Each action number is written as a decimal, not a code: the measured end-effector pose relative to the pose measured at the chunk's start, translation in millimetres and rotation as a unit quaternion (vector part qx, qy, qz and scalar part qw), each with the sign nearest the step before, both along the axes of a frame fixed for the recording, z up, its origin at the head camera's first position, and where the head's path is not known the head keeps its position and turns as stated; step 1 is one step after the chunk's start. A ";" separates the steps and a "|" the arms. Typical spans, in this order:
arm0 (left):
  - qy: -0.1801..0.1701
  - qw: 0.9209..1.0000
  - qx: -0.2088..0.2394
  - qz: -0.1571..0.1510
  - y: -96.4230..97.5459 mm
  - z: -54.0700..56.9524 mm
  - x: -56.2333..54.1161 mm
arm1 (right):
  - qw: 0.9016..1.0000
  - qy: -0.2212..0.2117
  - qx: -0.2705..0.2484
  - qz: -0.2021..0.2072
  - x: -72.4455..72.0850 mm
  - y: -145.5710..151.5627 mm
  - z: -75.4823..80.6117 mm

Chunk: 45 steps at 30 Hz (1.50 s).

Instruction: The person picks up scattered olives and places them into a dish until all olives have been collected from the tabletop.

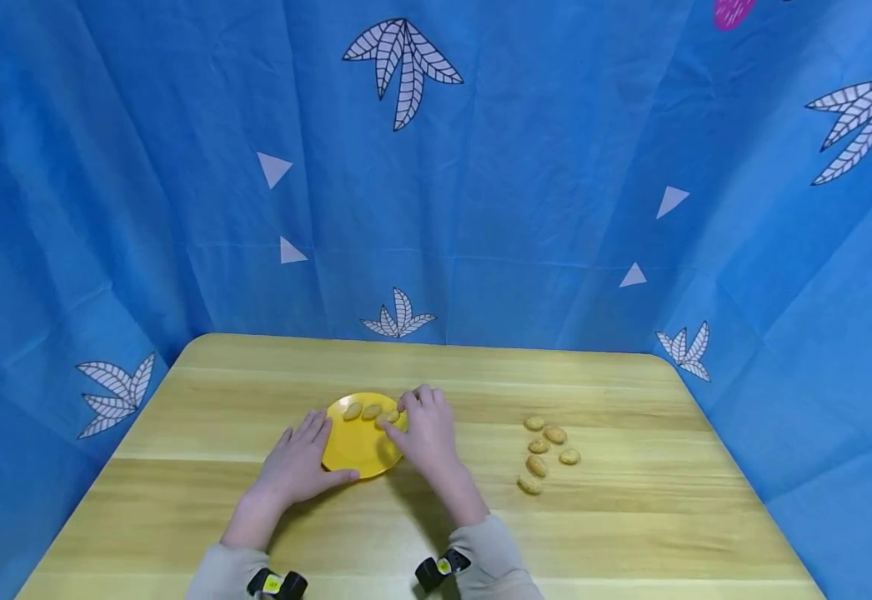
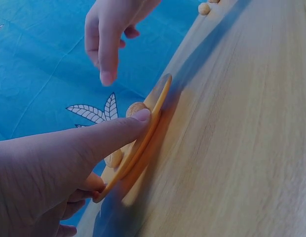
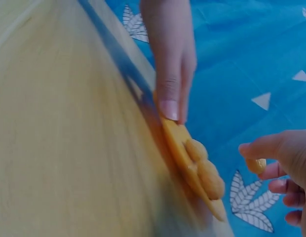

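Note:
A shallow yellow plate [image 1: 361, 454] lies on the table. Several tan oval nut-like pieces [image 1: 353, 411] rest along its far side. My left hand [image 1: 297, 462] touches the plate's left and near rim, thumb and fingers spread and fairly straight; the left wrist view shows the thumb lying on the rim. Above the plate's right side is my right hand [image 1: 430, 429]. Between its thumb and finger it pinches one tan nut-like piece [image 3: 256, 165], clear of the plate in the right wrist view.
To the right of the plate, several more nut-like pieces [image 1: 537, 465] lie loosely grouped on the wooden table [image 1: 631, 517]. A blue curtain [image 1: 481, 208] with leaf prints hangs behind the table and along both sides.

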<state>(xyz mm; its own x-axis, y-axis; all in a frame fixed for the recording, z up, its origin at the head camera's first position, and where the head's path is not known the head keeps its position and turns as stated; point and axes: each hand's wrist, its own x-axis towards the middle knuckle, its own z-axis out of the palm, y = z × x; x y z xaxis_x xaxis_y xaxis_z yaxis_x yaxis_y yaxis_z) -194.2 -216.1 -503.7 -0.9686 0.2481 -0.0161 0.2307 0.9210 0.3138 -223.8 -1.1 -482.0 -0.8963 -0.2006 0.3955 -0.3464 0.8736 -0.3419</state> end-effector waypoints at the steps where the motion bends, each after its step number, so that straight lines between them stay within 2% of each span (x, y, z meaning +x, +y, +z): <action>1: 0.001 1.000 -0.001 0.000 -0.3 0.3 -0.1 | 1.000 -0.003 0.006 0.005 -0.9 -2.9 -0.6; 5: 0.003 1.000 -0.005 -0.001 -1.7 1.5 -0.1 | 0.999 0.002 0.041 0.027 -3.5 -13.5 -5.2; 10: -0.002 1.000 -0.004 -0.001 -0.5 2.7 -0.6 | 0.996 0.027 0.082 0.036 -8.6 -23.4 -12.9; 17: -0.004 1.000 0.001 -0.001 0.5 3.2 -0.8 | 0.993 0.033 0.101 0.044 -15.9 -34.7 -19.9; 22: -0.005 1.000 0.003 0.000 0.4 1.2 -0.2 | 0.992 0.017 0.113 0.045 -18.8 -40.5 -21.7; 29: -0.003 1.000 0.001 0.000 -0.5 0.6 -1.1 | 0.989 -0.008 0.142 0.036 -22.2 -48.5 -22.6; 45: -0.004 1.000 0.005 0.001 0.9 3.5 -0.9 | 0.983 0.001 0.183 0.001 -24.3 -57.8 -23.1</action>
